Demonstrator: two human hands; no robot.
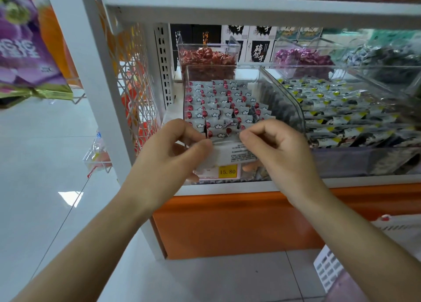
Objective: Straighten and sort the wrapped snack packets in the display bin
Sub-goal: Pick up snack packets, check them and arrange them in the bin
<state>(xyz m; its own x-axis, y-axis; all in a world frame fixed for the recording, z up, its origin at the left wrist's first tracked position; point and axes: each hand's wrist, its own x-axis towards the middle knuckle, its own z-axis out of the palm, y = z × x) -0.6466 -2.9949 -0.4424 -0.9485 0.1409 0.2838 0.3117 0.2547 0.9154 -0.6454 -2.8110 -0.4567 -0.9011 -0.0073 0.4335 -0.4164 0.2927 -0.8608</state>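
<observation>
Left hand point(173, 151): fingers point(200, 146) curled, pinching left edge of a white packet point(230, 154).
Right hand point(280, 151): fingers point(250, 138) curled, pinching right edge of same packet.
Packet: held level, printed side up, at front wall of clear bin point(287, 101).
Bin: on white shelf point(227, 188), holding stacked packets point(218, 101), white with red marks, in upright rows; front rows uneven, some tilted.
Price tag point(227, 171): yellow, on bin front, just below held packet.
Neighbouring bin point(341, 110): to right, yellow-cornered packets.
</observation>
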